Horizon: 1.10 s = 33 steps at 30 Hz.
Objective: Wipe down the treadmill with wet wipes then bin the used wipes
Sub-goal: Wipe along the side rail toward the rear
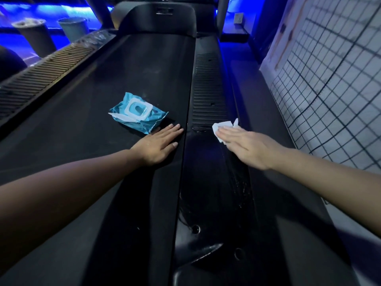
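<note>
My right hand (245, 144) pressed white wet wipe (221, 127) flat on treadmill's right side rail (208, 96), fingers straight. Left hand (159, 144) lay flat on belt (82, 131), fingers straight. Wipes pack (138, 112) on belt just beyond left hand.

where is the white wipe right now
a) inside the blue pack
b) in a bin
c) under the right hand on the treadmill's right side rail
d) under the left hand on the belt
c: the white wipe lies flat under the right hand on the right side rail, while the left hand rests bare on the belt beside the blue pack.
</note>
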Tool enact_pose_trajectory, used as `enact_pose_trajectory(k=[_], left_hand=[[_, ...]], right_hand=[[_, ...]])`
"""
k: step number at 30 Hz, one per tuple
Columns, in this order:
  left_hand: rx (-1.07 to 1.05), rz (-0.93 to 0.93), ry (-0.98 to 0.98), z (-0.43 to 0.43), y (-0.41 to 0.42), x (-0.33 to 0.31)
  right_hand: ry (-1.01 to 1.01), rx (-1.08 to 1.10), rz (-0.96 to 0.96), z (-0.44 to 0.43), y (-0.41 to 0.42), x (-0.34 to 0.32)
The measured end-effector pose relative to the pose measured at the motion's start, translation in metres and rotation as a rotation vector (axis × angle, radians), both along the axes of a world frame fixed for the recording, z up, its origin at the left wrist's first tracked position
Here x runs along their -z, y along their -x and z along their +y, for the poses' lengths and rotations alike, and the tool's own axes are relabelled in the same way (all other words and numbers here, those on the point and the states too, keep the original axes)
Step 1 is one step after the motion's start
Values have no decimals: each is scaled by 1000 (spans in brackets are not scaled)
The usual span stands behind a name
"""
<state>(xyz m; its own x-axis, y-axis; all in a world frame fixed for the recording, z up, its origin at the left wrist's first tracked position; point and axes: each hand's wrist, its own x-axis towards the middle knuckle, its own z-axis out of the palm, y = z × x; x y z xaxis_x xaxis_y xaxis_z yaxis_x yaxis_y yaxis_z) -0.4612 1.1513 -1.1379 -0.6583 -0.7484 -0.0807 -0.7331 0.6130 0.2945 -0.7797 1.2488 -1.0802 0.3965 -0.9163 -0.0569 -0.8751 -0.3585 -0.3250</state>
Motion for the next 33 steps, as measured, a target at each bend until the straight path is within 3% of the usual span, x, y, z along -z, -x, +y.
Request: enact_pose_trajectory(k=[3, 6, 13, 22, 27, 33], left_hand=[[0, -4, 5, 2, 1, -1], [1, -18, 5, 2, 2, -2], [4, -23, 21, 1, 0, 0], [5, -2, 13, 0, 1, 1], [-1, 1, 15, 0, 1, 0], [-1, -1, 8, 1, 1, -1]], right_hand=[[147, -5, -149, 34, 8, -4], [104, -143, -350, 75, 10, -9], [138, -319, -451, 113, -17, -9], [108, -398, -297, 91, -14, -11], [110, -192, -155, 59, -1, -1], [-80, 18, -64, 9, -13, -21]])
